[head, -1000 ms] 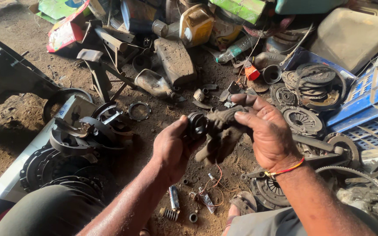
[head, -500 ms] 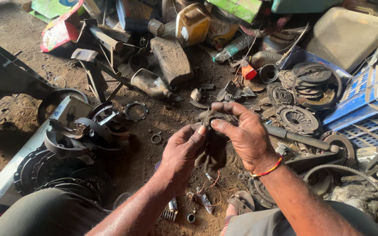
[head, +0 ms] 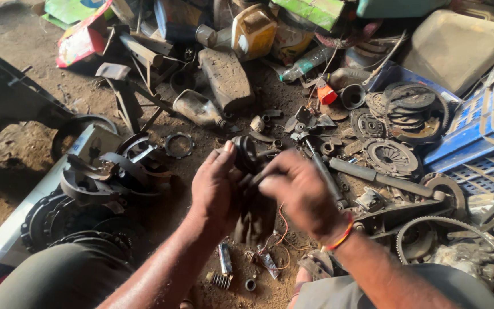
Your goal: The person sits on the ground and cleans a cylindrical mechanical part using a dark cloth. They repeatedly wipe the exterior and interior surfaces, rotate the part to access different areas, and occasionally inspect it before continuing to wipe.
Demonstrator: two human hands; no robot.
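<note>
Two hands meet over an oily dirt floor: the left hand (head: 215,186) clamps a dark round part (head: 246,153) at chest height, steadying it, while the blurred right hand (head: 301,191) closes on its rag-covered lower end (head: 255,214), above scattered clutch plates (head: 393,157).

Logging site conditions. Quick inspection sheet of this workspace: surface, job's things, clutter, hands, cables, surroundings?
Surface: bare dirt floor, oily and littered.
Job's things: dark round metal part with a dirty rag hanging below it.
Clutter: clutch plates, toothed ring, brake shoes, spring.
Hands: left hand on the part; right hand blurred, against the part.
Cables: thin red wire on the ground.
Surroundings: blue crate, yellow oil jug, plastic bottle.
</note>
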